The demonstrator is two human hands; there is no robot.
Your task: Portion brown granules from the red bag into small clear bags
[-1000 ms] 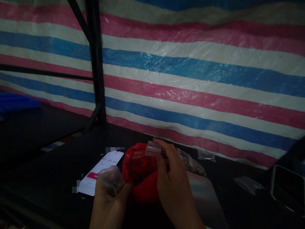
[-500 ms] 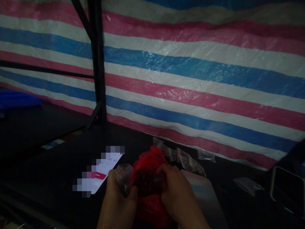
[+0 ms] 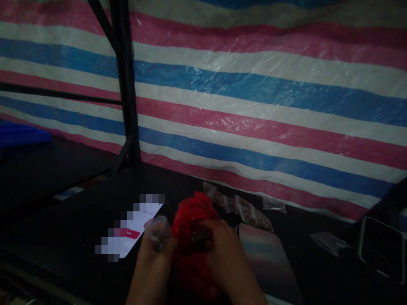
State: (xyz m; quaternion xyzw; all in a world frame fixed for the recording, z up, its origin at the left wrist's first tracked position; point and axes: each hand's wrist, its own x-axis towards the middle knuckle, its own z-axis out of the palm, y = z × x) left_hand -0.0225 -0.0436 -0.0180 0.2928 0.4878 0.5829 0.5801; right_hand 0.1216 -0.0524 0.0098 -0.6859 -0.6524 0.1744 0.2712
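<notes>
My left hand (image 3: 152,258) is closed around a small clear plastic bag (image 3: 158,232), its mouth end sticking up between thumb and fingers. Beside it, a red plastic bag (image 3: 193,207) stands open with small dark pieces inside. My right hand (image 3: 222,250) reaches into the mouth of this bag from the right, fingers bent and together. Their tips are in shadow among the dark contents, so what they pinch is hidden. Just right of that hand lies a flat silver plate (image 3: 263,245) with rounded corners.
Behind the plate are several small clear bags of brownish bits (image 3: 252,215). Flat clear bags (image 3: 329,242) lie to the right, near a dark light-rimmed tray-like object (image 3: 381,250). A lit phone (image 3: 135,228) rests at left on the black table (image 3: 73,228). A black post (image 3: 127,97) stands before striped sheeting.
My right hand has moved left and deeper into the red bag's mouth, covering more of the dark pieces. My left hand has shifted slightly left with the clear bag.
</notes>
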